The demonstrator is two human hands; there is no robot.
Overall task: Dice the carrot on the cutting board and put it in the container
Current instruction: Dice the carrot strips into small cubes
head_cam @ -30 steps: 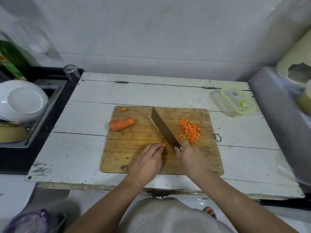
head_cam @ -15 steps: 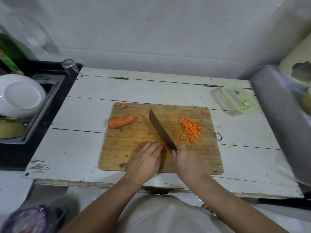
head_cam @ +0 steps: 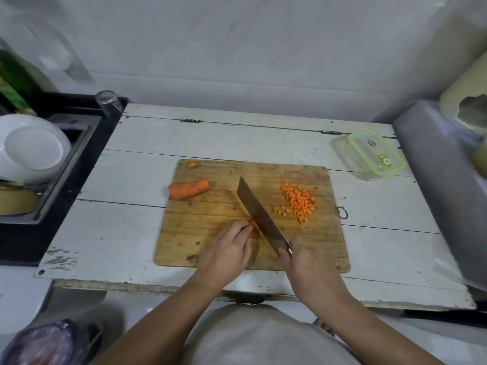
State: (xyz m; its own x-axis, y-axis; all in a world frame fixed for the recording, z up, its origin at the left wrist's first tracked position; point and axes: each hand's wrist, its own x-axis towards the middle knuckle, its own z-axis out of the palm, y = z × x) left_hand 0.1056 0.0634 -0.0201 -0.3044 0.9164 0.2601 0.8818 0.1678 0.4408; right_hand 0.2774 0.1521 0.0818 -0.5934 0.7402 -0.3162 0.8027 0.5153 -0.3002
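Wood cutting board (head_cam: pixel 210 248), rectangular w/ rounded corners, grain running left-right, stained and scored, lies on a white painted plank table (head_cam: pixel 147 233) w/ chipped, flaking paint at the near edge. Carrot stub (head_cam: pixel 188 189), thick, orange, blunt-cut at one end, lies at the board's left side; small cut end piece (head_cam: pixel 192 164) sits at the far left corner. Heap of small orange carrot cubes (head_cam: pixel 299 201) piled on the board's right half, a few strays beside it.

Left hand (head_cam: pixel 227 252) rests on the board, fingertips pinching a thin carrot bit (head_cam: pixel 253 224) against the blade. Right hand (head_cam: pixel 303 262) is wrapped round the handle of a cleaver (head_cam: pixel 259 217), broad flat steel blade angled away to the far left, edge down on the board.

Room: plain grey wall behind, dark sink (head_cam: pixel 66 159) to the left w/ a white bowl (head_cam: pixel 31 148) upturned in it, clear glass (head_cam: pixel 108 102) at its corner. Grey metal appliance (head_cam: pixel 434 167) on the right.

Clear plastic container (head_cam: pixel 369 156), green-rimmed lid on, sits at the table's far right, well apart from the cubes; contents can't be made out.
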